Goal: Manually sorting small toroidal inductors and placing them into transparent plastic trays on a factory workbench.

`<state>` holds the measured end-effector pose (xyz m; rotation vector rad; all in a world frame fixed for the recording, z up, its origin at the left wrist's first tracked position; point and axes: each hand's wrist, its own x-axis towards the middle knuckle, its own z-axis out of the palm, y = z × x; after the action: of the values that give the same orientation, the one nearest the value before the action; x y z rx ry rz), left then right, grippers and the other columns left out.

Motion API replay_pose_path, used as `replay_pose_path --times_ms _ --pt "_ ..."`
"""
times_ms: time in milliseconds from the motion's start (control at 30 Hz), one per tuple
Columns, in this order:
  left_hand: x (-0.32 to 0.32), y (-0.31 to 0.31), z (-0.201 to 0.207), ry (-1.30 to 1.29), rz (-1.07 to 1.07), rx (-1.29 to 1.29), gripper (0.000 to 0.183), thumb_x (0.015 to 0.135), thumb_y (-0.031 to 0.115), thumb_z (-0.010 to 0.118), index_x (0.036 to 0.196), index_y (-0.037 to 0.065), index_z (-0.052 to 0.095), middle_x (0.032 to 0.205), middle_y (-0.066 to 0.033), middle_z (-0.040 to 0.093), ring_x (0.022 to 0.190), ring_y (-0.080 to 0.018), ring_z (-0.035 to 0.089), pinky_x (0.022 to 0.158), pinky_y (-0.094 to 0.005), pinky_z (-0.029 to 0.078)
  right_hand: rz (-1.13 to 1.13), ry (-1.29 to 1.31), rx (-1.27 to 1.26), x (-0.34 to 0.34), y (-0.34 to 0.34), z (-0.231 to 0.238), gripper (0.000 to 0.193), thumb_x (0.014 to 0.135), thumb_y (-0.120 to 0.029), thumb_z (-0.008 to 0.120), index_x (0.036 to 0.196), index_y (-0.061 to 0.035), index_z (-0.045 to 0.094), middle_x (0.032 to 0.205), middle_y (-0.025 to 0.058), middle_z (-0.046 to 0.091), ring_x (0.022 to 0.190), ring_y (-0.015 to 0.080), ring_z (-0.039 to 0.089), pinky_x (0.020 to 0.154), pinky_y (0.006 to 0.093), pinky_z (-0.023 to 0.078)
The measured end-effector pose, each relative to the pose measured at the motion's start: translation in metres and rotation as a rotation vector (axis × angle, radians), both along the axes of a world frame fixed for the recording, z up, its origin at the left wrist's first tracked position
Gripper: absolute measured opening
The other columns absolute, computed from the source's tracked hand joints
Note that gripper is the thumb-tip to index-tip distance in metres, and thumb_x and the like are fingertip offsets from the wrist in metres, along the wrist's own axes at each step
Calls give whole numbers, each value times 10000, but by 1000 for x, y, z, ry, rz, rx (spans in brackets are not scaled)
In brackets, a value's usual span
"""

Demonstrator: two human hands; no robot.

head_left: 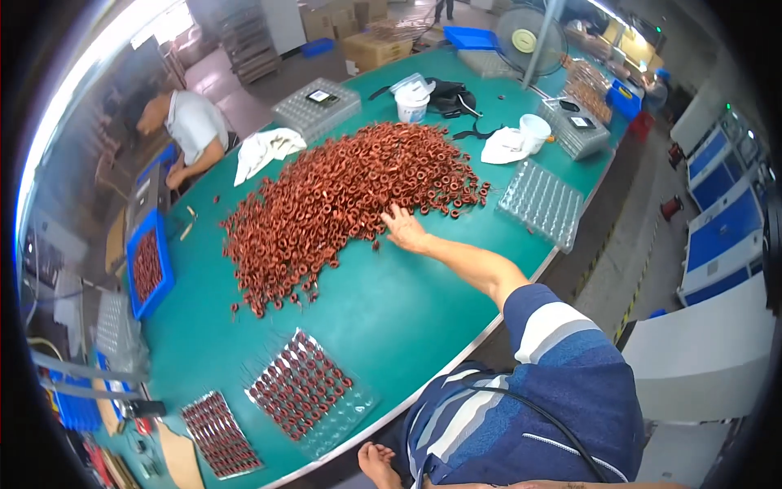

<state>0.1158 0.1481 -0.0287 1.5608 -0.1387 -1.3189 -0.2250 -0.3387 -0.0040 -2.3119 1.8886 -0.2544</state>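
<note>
A large heap of small red-brown ring coils with thin wire leads [350, 179] covers the middle of the green table [399, 285]. My right hand [405, 230] reaches to the heap's near edge, palm down, with its fingers stretched apart over the outermost coils. Nothing shows in its grasp. Down by the table's front edge, my left hand [379, 464] hangs with loosely curled fingers, and I see nothing in them. Closest to that hand is a clear blister tray [346, 420], most of its pockets filled with coils. Beside it lies a second, filled tray [220, 436].
A blue bin of coils [164, 277] sits at the left edge, near a seated person [195, 122]. An unfilled clear tray [542, 202] lies right of the heap. Behind are stacked trays [316, 110], white cloths [269, 151], a white tub [411, 106] and a fan [529, 41].
</note>
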Motion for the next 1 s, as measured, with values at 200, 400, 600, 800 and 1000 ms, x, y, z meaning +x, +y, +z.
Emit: replay_pose_path --times_ms 200,400,600,800,1000 --pt "2 -32 6 -30 -112 117 208 934 118 521 1108 15 473 739 -110 573 577 -213 595 487 -342 520 -10 -200 -124 -15 -8 -1 641 791 -160 683 1345 -79 371 1296 252 350 1162 414 436 906 505 436" --pt "-2 -56 22 -69 -169 125 172 943 123 516 1078 26 474 755 -110 574 588 -216 601 491 -345 524 233 -193 -49 -10 -10 -11 244 848 -44 482 1088 -7 466 1276 273 367 1111 431 443 917 474 447" --pt "-13 -73 26 -39 -211 81 179 943 135 527 1078 29 477 767 -107 576 596 -210 605 503 -331 530 310 -318 -104 -34 3 -24 218 890 -75 454 1099 -17 473 1179 184 450 1062 335 469 885 422 442" --pt "-58 -122 61 -121 -257 -53 235 943 173 543 1111 15 495 795 -95 573 618 -179 582 523 -286 510 180 -868 -214 -11 37 12 228 870 -85 528 1089 -22 519 1011 143 576 894 287 599 786 384 506" --pt "-109 -204 102 135 -420 -345 317 990 277 460 1168 15 447 854 -113 591 692 -206 586 669 -334 504 671 -1123 165 64 164 70 508 832 -10 573 1306 -15 391 1091 169 547 915 285 611 798 369 514"
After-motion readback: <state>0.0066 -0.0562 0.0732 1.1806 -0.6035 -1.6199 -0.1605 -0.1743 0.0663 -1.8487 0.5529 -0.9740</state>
